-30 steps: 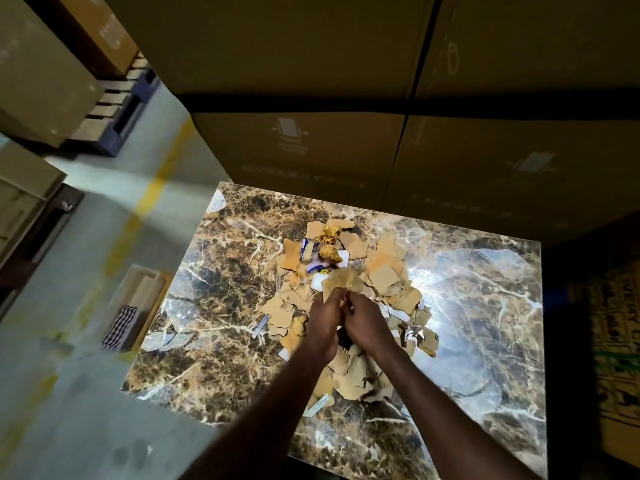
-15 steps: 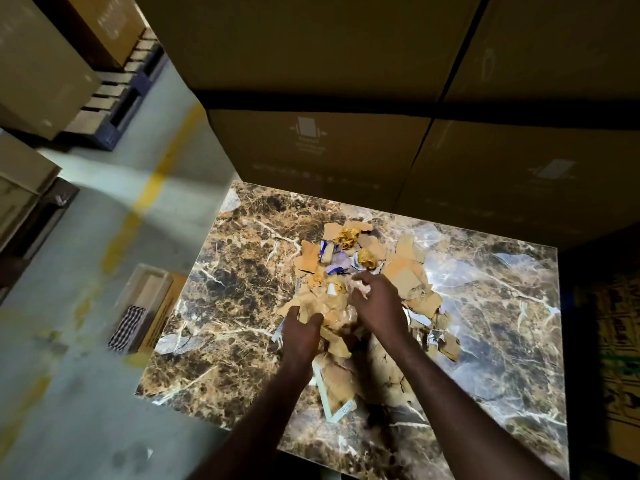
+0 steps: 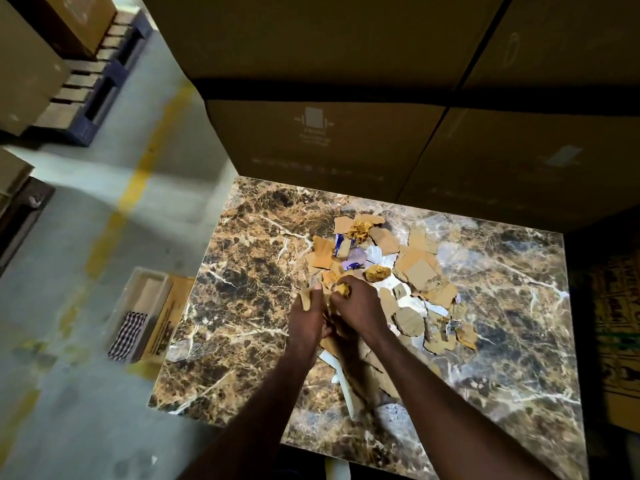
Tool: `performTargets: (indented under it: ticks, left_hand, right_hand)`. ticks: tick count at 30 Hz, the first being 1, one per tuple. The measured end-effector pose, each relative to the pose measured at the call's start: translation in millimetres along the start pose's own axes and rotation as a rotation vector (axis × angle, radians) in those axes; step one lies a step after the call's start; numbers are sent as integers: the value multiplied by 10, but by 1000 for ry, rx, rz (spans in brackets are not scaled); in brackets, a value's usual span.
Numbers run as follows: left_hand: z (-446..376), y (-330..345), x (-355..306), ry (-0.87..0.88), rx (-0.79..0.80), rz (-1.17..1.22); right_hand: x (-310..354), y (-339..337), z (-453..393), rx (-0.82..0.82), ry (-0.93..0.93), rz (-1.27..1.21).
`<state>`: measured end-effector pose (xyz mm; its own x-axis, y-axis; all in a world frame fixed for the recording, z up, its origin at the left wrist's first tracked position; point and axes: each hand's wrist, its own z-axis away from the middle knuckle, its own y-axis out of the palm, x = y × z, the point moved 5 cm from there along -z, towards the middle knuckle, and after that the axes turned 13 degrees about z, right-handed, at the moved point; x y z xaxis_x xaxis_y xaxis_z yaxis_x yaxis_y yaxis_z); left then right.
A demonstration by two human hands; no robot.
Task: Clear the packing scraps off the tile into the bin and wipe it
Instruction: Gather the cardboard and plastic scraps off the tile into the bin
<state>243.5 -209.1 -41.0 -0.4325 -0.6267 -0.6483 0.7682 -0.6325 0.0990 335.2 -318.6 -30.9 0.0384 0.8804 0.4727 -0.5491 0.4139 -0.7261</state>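
A glossy brown marble tile point(image 3: 242, 299) lies flat below me. A heap of packing scraps point(image 3: 415, 271), torn cardboard bits, crumpled gold foil and white and purple plastic, covers its middle. Both hands meet at the heap's near left side. My left hand point(image 3: 308, 317) pinches a cardboard scrap that sticks up between its fingers. My right hand point(image 3: 356, 306) is closed around a crumpled gold wad and cardboard pieces. More cardboard and a white strip point(image 3: 343, 382) lie under my forearms. An open box point(image 3: 145, 299) on the floor to the tile's left holds a checkered cloth point(image 3: 128, 334).
Large stacked cardboard cartons point(image 3: 329, 133) wall off the far side of the tile. On the left, a grey concrete floor with a yellow line point(image 3: 138, 178) runs past a wooden pallet point(image 3: 86, 95) with more cartons. Printed boxes point(image 3: 616, 323) stand at the right.
My hands have gathered back together at the near left of the heap and closed on scraps. The camera has moved closer and shifted, so the tile sits further right.
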Motion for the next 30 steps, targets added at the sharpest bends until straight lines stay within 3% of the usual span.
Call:
performTargets:
  ticks: [8,13,19,25,28,30]
  left_hand:
    - [119,254,120,-102,125,91]
    - [360,356,167,-58,172,-14]
    - [565,452,421,111,302,-223]
    - [1008,533,678,172,400,-391]
    - [1187,465,749,214,328,-425]
    - [1180,362,824,211,229,-442]
  right_hand:
    - [56,-34,646,-38,-5,-250]
    - [-54,-172,1032,-13,68,-452]
    - [-412,-186,1402,-137,108,-520]
    - [-829,-82,1822,-365,214,-689]
    - [-1124,35,1873,-468,356,-750]
    - [-1313,84,1767,-474,380,-616]
